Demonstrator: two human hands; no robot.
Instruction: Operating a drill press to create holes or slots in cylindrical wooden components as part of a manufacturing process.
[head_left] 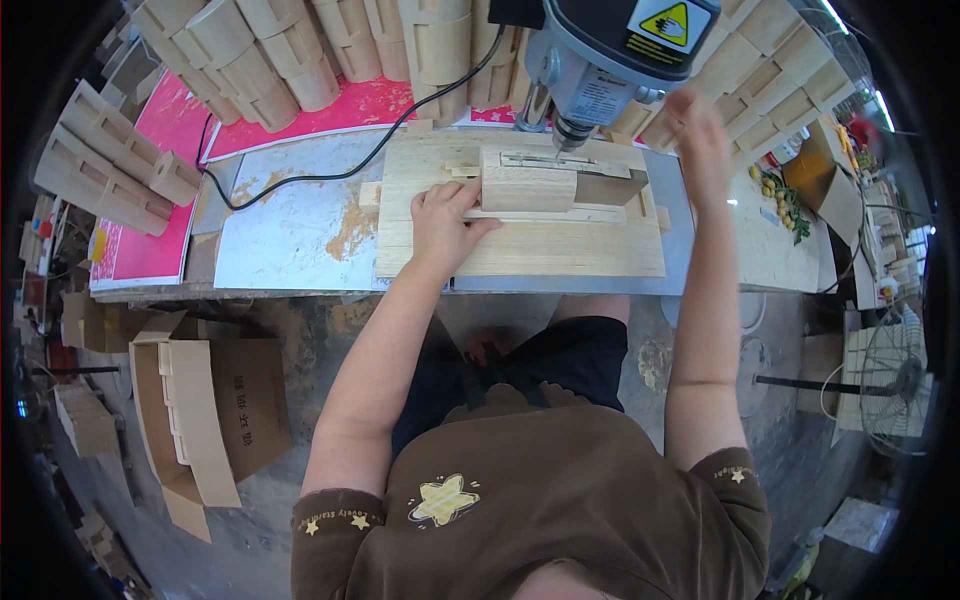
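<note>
My left hand presses on a pale wooden block that sits in a wooden jig board on the bench. The block lies under the bit of a grey drill press. My right hand is raised beside the drill head on its right, fingers up and blurred; whether it grips a lever is hidden.
Stacks of curved pale wooden parts line the back of the bench, more at left and right. A black cable crosses the sawdust-covered metal bench top. A cardboard box with wooden parts stands on the floor at left, a fan at right.
</note>
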